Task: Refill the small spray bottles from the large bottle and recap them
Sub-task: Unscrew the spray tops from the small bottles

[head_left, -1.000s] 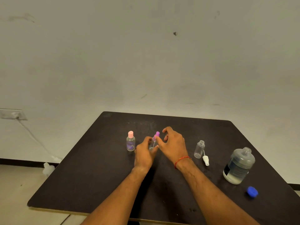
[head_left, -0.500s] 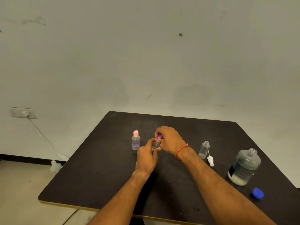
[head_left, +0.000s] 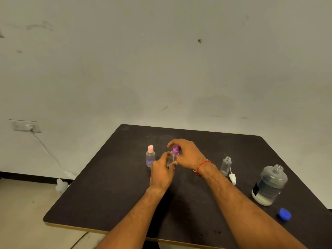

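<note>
The small spray bottle (head_left: 170,159) is held upright near the centre of the table (head_left: 111,191) by the closed left hand (head_left: 161,172). Its purple spray cap (head_left: 176,149) is gripped by the right hand (head_left: 188,153). The large bottle (head_left: 269,185) is stood uncapped at the right.

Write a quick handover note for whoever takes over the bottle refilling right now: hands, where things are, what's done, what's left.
Left hand grips the small clear bottle; right hand is on its purple spray cap, apparently screwing it on.
Pink-capped bottle stands closed to the left.
Third small bottle stands open, its white sprayer lying beside it.
Large bottle is open; its blue cap lies nearby.
Left: finish the purple cap; fill if needed and cap the third bottle.
</note>
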### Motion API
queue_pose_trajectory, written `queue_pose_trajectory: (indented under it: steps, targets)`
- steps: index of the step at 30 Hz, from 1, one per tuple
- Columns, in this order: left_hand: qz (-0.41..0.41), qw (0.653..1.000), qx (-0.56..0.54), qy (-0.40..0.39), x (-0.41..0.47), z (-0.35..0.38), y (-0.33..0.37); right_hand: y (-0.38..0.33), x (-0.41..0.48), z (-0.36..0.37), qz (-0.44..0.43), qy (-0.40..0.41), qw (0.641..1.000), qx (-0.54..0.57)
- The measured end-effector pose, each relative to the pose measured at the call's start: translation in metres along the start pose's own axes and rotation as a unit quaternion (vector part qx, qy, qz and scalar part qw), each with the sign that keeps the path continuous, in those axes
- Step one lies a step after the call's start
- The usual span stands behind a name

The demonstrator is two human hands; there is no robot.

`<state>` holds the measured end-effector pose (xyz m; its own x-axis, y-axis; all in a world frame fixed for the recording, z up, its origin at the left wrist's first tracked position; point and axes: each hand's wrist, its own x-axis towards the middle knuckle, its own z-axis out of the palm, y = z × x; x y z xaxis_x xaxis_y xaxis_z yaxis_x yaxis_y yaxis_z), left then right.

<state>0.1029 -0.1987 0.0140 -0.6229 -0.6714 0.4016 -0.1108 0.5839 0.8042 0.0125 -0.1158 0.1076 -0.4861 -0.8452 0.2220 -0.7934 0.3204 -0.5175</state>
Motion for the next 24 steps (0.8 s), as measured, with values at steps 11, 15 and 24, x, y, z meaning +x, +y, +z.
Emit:
queue_pose_trajectory:
  steps: [11, 15, 24]
  targets:
    - [-0.016, 1.000, 0.007, -0.006, -0.002, -0.001, -0.001, 0.000, 0.000, -0.002, 0.021, -0.007, 1.000, -0.005]
    - [-0.015, 1.000, 0.007, -0.005, -0.003, 0.000, 0.001, 0.002, 0.002, 0.000, 0.069, 0.033, 0.997, -0.009]
    - [-0.039, 0.999, 0.021, -0.012, -0.003, 0.003, -0.004, -0.010, 0.001, -0.019, 0.023, 0.021, 0.996, -0.081]
